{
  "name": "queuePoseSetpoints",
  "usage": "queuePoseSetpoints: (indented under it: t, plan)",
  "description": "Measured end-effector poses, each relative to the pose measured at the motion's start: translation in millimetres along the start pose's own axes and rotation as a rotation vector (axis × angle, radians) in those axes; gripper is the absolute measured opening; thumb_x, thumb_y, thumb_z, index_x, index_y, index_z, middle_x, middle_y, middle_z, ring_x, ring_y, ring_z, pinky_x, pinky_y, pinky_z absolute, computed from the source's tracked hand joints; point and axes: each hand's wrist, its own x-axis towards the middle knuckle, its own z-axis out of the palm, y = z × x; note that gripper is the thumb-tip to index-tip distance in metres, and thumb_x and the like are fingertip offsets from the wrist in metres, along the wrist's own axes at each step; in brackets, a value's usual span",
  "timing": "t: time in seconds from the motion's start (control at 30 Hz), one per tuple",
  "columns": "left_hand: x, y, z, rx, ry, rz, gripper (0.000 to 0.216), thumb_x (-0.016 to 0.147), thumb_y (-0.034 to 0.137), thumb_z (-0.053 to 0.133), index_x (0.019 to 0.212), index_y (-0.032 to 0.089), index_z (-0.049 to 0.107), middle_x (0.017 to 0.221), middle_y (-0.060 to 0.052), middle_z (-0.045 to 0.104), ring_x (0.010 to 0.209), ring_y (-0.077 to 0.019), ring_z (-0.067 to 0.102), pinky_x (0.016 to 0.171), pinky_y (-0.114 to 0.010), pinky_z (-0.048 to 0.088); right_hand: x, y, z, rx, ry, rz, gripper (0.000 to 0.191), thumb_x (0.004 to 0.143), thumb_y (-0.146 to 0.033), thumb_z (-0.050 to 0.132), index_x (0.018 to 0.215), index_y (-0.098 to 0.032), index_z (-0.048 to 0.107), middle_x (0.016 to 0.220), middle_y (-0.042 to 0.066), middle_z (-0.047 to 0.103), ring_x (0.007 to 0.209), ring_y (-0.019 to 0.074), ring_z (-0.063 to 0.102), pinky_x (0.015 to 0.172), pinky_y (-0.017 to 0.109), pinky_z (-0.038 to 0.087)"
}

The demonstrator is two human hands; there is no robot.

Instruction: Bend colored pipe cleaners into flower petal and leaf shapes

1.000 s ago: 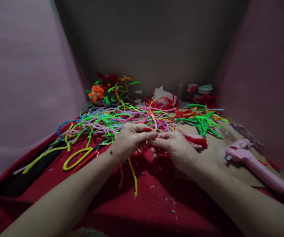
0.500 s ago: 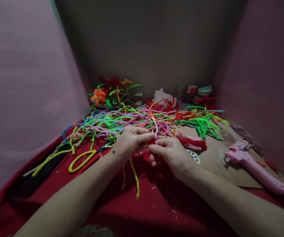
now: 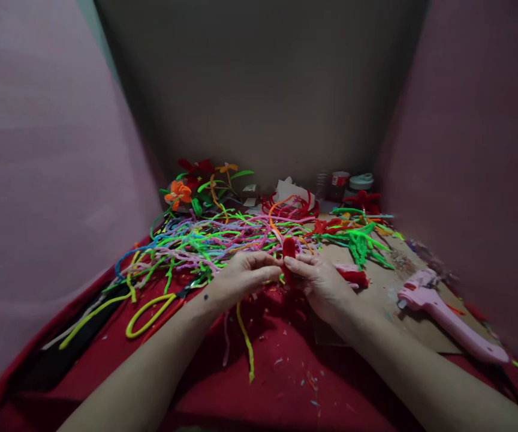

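Between my hands, in the middle of the head view, a fuzzy red pipe-cleaner piece (image 3: 289, 247) stands upright with a rounded loop-like top. My right hand (image 3: 319, 279) pinches it between thumb and fingers. From the other side my left hand (image 3: 247, 275) closes its fingertips on its edge; part of the grip is hidden. A small yellow-green bit shows by the left thumb tip. Just behind the hands lies a tangled heap of coloured pipe cleaners (image 3: 205, 243). Scissors (image 3: 151, 315) with a yellow and an orange handle lie beside my left forearm.
A pink glue gun (image 3: 450, 312) rests on cardboard (image 3: 378, 288) at the right, near green pipe-cleaner pieces (image 3: 360, 243). Pipe-cleaner flowers (image 3: 178, 193) stand at the back left. A jar with a pale lid (image 3: 361, 182) is at the back right. Red cloth (image 3: 223, 396) covers the table.
The red piece now stands up above my fingers, where it was mostly covered before. My right hand has shifted its grip. The view has tilted slightly upward.
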Motion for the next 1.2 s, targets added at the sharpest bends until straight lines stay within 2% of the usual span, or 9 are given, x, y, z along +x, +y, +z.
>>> queuePoseSetpoints:
  t: [0.13, 0.3, 0.4, 0.47, 0.53, 0.63, 0.77, 1.0, 1.2]
  plan:
    - [-1.1, -2.5, 4.5, 0.244, 0.070, 0.116, 0.027, 0.080, 0.035, 0.051, 0.067, 0.013, 0.058, 0.055, 0.003, 0.049, 0.046, -0.0067, 0.041, 0.044, -0.019, 0.032, -0.7, 1.5, 1.2, -0.099, 0.038, -0.040, 0.022, 0.060, -0.031, 0.073, 0.068, -0.012, 0.066, 0.057, -0.001, 0.060, 0.051, 0.0090, 0.050, 0.052, 0.022, 0.036]
    - [-4.6, -13.2, 11.6, 0.795, 0.319, 0.559, 0.024, 0.085, 0.025, 0.042, 0.069, 0.015, 0.057, 0.064, -0.003, 0.055, 0.058, -0.0114, 0.046, 0.057, -0.024, 0.037, -4.2, 5.0, 4.4, -0.357, 0.169, -0.169, 0.032, 0.062, -0.033, 0.069, 0.047, -0.015, 0.047, 0.044, -0.007, 0.039, 0.043, 0.0056, 0.029, 0.044, 0.023, 0.020]
    - [-7.0, -15.2, 15.6, 0.838, 0.383, 0.641, 0.023, 0.085, 0.024, 0.041, 0.068, 0.016, 0.055, 0.064, -0.004, 0.054, 0.060, -0.0126, 0.048, 0.057, -0.024, 0.037, -5.2, 6.5, 6.9, -0.344, 0.191, -0.178, 0.033, 0.062, -0.034, 0.069, 0.048, -0.016, 0.044, 0.044, -0.008, 0.036, 0.043, 0.0060, 0.027, 0.044, 0.023, 0.018]
    - [-7.3, -11.9, 17.2, 0.599, 0.427, 0.547, 0.022, 0.085, 0.028, 0.042, 0.070, 0.017, 0.054, 0.065, -0.002, 0.054, 0.058, -0.0111, 0.048, 0.056, -0.023, 0.039, -4.9, 5.7, 8.1, -0.233, 0.162, -0.141, 0.028, 0.061, -0.034, 0.070, 0.053, -0.016, 0.050, 0.046, -0.007, 0.041, 0.043, 0.0065, 0.031, 0.045, 0.023, 0.022]
    - [-6.4, -6.7, 18.5, 0.232, 0.416, 0.347, 0.022, 0.086, 0.033, 0.042, 0.075, 0.017, 0.053, 0.067, -0.001, 0.055, 0.049, -0.0079, 0.045, 0.047, -0.021, 0.037, -3.8, 3.3, 8.4, -0.084, 0.133, -0.101, 0.024, 0.059, -0.033, 0.072, 0.058, -0.016, 0.054, 0.049, -0.006, 0.048, 0.044, 0.0070, 0.036, 0.047, 0.023, 0.028]
    - [-3.8, -2.1, 21.9, -0.208, 0.226, 0.067, 0.021, 0.082, 0.038, 0.049, 0.081, 0.016, 0.052, 0.062, 0.003, 0.053, 0.038, -0.0041, 0.037, 0.035, -0.017, 0.027, -1.8, -0.3, 7.9, 0.108, 0.121, -0.059, 0.023, 0.055, -0.029, 0.075, 0.063, -0.015, 0.057, 0.054, -0.004, 0.055, 0.047, 0.0076, 0.044, 0.050, 0.022, 0.035]
    - [-0.4, -5.5, 30.0, -0.484, -0.014, -0.047, 0.022, 0.073, 0.035, 0.062, 0.082, 0.016, 0.054, 0.053, 0.006, 0.048, 0.037, -0.0035, 0.037, 0.032, -0.014, 0.027, -2.6, 0.0, 8.9, 0.177, 0.120, -0.064, 0.022, 0.056, -0.025, 0.076, 0.068, -0.015, 0.060, 0.056, -0.003, 0.059, 0.048, 0.0073, 0.049, 0.050, 0.020, 0.039]
    - [1.1, -8.7, 40.7, -0.542, -0.126, -0.141, 0.029, 0.075, 0.035, 0.058, 0.060, 0.011, 0.054, 0.042, 0.003, 0.049, 0.026, -0.0001, 0.026, 0.030, -0.015, 0.015, -5.4, 5.2, 11.2, 0.101, 0.113, -0.082, 0.025, 0.055, -0.025, 0.076, 0.054, -0.015, 0.053, 0.047, -0.005, 0.051, 0.040, 0.0064, 0.044, 0.040, 0.020, 0.032]
    - [0.3, -5.6, 41.8, -0.363, -0.088, -0.093, 0.028, 0.080, 0.039, 0.052, 0.068, 0.013, 0.053, 0.043, 0.004, 0.050, 0.027, -0.0023, 0.033, 0.030, -0.015, 0.019, -2.4, 4.8, 8.5, 0.154, 0.132, -0.065, 0.023, 0.054, -0.024, 0.075, 0.055, -0.014, 0.055, 0.047, -0.005, 0.051, 0.042, 0.0066, 0.044, 0.042, 0.020, 0.033]
